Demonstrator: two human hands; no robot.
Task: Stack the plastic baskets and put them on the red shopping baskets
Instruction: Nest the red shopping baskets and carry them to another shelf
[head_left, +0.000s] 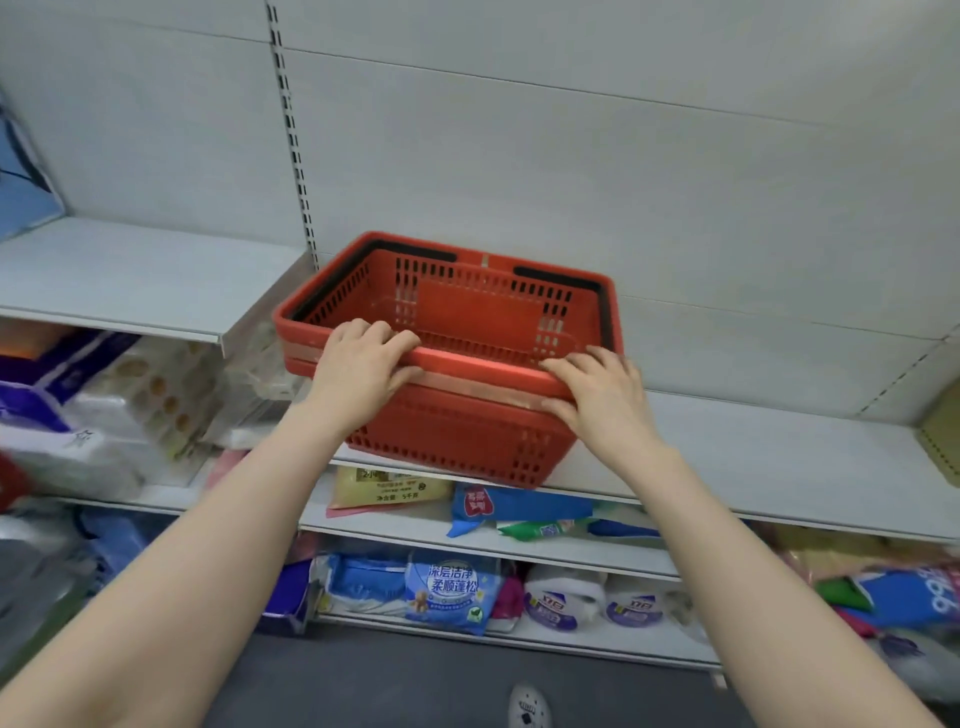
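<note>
A nested stack of red shopping baskets (467, 312) with black handles folded along the rims stands on a white shelf (753, 457). My left hand (363, 364) grips the near rim of the top basket at its left side, fingers curled over the edge. My right hand (597, 395) holds the same near rim at its right side, thumb under the rim. The lower basket's perforated wall (467, 441) shows beneath both hands. No other plastic baskets are in view.
A second white shelf (119, 270) sits higher to the left. Below are shelves packed with bagged goods (452, 597) and tissue packs (104, 415). A slotted upright (296, 145) runs up the back panel. My shoe (527, 706) is on the dark floor.
</note>
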